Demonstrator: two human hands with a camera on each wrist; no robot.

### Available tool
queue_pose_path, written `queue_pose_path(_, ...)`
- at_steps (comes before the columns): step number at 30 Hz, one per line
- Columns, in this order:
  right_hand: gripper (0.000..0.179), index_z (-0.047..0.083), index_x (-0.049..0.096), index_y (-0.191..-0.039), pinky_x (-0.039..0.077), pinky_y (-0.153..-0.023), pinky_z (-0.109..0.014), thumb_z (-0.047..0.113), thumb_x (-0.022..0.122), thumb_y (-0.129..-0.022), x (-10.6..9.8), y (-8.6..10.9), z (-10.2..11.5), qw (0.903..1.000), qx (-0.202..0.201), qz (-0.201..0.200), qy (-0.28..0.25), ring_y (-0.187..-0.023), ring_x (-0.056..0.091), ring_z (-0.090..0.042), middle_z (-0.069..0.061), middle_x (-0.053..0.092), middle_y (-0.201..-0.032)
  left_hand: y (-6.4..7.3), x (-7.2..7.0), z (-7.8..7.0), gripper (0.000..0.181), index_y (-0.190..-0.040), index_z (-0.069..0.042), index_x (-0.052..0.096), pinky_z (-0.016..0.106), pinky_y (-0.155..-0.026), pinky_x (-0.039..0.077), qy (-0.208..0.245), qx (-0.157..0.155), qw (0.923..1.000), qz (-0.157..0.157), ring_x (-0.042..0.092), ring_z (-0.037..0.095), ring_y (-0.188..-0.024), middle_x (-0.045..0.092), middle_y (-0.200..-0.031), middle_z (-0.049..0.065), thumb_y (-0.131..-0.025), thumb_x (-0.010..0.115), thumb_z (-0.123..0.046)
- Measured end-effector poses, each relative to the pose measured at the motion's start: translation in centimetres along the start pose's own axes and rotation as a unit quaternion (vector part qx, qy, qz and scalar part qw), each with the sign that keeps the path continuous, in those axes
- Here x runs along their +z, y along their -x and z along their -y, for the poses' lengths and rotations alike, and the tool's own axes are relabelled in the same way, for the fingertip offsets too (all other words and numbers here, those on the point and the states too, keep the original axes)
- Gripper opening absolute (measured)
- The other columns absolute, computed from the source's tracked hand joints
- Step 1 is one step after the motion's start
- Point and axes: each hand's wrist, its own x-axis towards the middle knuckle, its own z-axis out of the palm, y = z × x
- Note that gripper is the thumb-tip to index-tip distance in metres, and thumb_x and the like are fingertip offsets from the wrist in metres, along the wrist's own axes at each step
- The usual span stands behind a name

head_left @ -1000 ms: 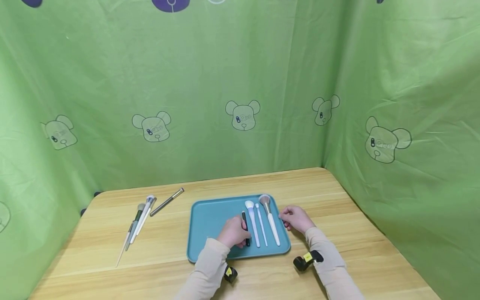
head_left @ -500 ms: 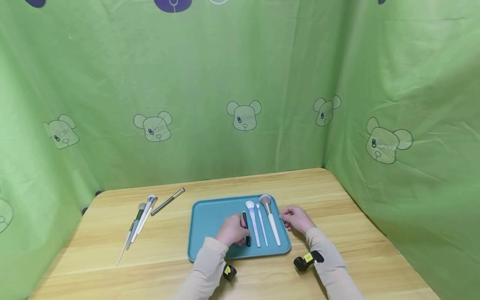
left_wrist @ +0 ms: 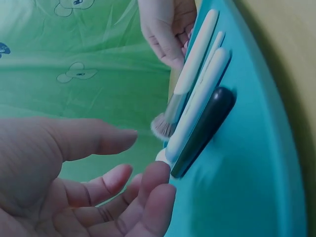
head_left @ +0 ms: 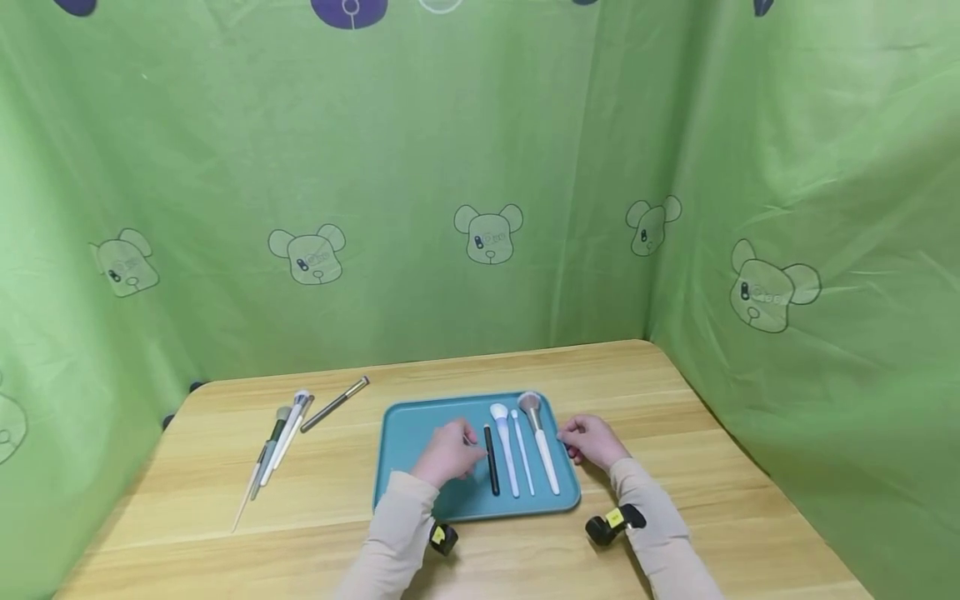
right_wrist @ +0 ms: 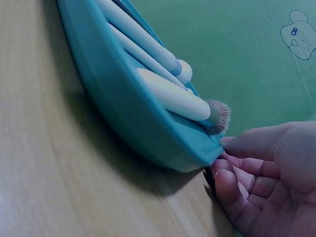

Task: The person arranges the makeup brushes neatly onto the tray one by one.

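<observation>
A blue-green tray (head_left: 420, 417) lies on the table with several makeup brushes side by side. Rightmost is a large fluffy brush (head_left: 542, 442) with a white handle. Beside it lie a thin white brush (head_left: 523, 454), a white-headed brush (head_left: 505, 450) and a short black-handled brush (head_left: 492, 460). My left hand (head_left: 450, 452) hovers over the tray just left of the black one, holding nothing; the left wrist view shows a gap between thumb and fingers (left_wrist: 157, 197). My right hand (head_left: 594, 439) pinches the tray's right rim, thumb on top and fingers below.
On the table's left, several more brushes (head_left: 281, 437) lie in an overlapping bunch. A dark brush with a metallic end (head_left: 334, 405) lies apart from them, toward the tray. Green curtains (head_left: 405, 300) hang behind and at both sides of the wooden table (head_left: 660, 400).
My left hand has let go of the black-handled brush and shifted left, leaving it lying on the tray. The right hand has stayed at the tray's rim.
</observation>
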Motion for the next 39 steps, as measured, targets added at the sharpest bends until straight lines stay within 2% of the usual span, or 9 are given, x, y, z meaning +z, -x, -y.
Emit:
queue_pose_path(7, 0.015, -0.008, 0.062, -0.096, 0.052, -0.053, -0.025, 0.007, 0.061, -0.091, 0.0, 0.0, -0.1, 1.0, -0.002, -0.005, -0.003, -0.058, 0.055, -0.013, -0.006, 0.059, -0.068, 0.3, -1.9, 0.7, 0.015, -0.093, -0.004, 0.057, 0.024, -0.051, 0.047, -0.024, 0.019, 0.9989, -0.035, 0.058, 0.013, -0.059, 0.06, -0.073, 0.006, -0.086, 0.068, -0.009)
queue_pose_path(15, 0.015, -0.008, 0.061, -0.094, 0.051, -0.051, -0.023, 0.006, 0.062, -0.09, 0.1, 0.0, -0.1, 0.9999, -0.005, -0.007, -0.011, -0.058, 0.054, -0.011, -0.005, 0.058, -0.066, 0.2, -4.3, 2.9, 0.012, -0.091, -0.004, 0.061, 0.023, -0.056, 0.044, -0.068, 0.067, 0.9885, -0.117, 0.051, 0.011, -0.064, 0.06, -0.075, 0.004, -0.082, 0.067, -0.009)
queue_pose_path(20, 0.015, -0.008, 0.061, -0.095, 0.052, -0.052, -0.024, 0.007, 0.062, -0.091, 0.2, 0.0, -0.1, 0.9999, -0.004, -0.006, -0.009, -0.058, 0.054, -0.012, -0.005, 0.058, -0.066, 0.1, -6.3, 4.5, 0.014, -0.095, -0.005, 0.063, 0.025, -0.061, 0.046, -0.064, 0.063, 0.9842, -0.152, 0.054, 0.013, -0.07, 0.061, -0.078, 0.004, -0.082, 0.067, -0.009)
queue_pose_path(24, 0.015, -0.008, 0.061, -0.095, 0.052, -0.052, -0.024, 0.006, 0.062, -0.091, 0.2, 0.0, -0.1, 0.9999, -0.004, -0.006, -0.008, -0.058, 0.054, -0.012, -0.006, 0.059, -0.067, -0.1, -7.8, 5.6, 0.017, -0.098, -0.003, 0.064, 0.026, -0.063, 0.047, -0.058, 0.052, 0.9824, -0.169, 0.056, 0.015, -0.072, 0.063, -0.081, 0.006, -0.083, 0.066, -0.01)
queue_pose_path(29, 0.015, -0.008, 0.061, -0.095, 0.052, -0.053, -0.025, 0.007, 0.062, -0.091, 0.1, 0.0, 0.1, 0.9999, -0.005, -0.007, -0.005, -0.058, 0.054, -0.012, -0.006, 0.059, -0.068, -0.3, -9.6, 6.3, 0.024, -0.107, -0.001, 0.064, 0.028, -0.064, 0.048, -0.07, 0.025, 0.9814, -0.177, 0.059, 0.019, -0.075, 0.065, -0.086, 0.01, -0.086, 0.066, -0.013)
queue_pose_path(34, 0.015, -0.008, 0.061, -0.094, 0.052, -0.053, -0.025, 0.007, 0.062, -0.091, 0.1, 0.0, 0.0, 0.9999, -0.005, -0.007, -0.006, -0.058, 0.054, -0.012, -0.006, 0.058, -0.068, -0.5, -11.0, 7.0, 0.028, -0.112, 0.0, 0.064, 0.039, -0.074, 0.054, -0.096, 0.012, 0.9791, -0.179, 0.064, 0.025, -0.082, 0.068, -0.093, 0.014, -0.087, 0.064, -0.014)
queue_pose_path(39, 0.014, -0.008, 0.061, -0.094, 0.052, -0.052, -0.025, 0.006, 0.062, -0.09, 0.2, 0.0, 0.0, 0.9999, -0.004, -0.011, -0.005, -0.058, 0.054, -0.013, -0.006, 0.059, -0.067, -1.0, -12.2, 8.0, 0.03, -0.113, 0.0, 0.064, 0.047, -0.082, 0.054, -0.128, 0.007, 0.9739, -0.187, 0.064, 0.029, -0.086, 0.068, -0.096, 0.017, -0.086, 0.062, -0.013)
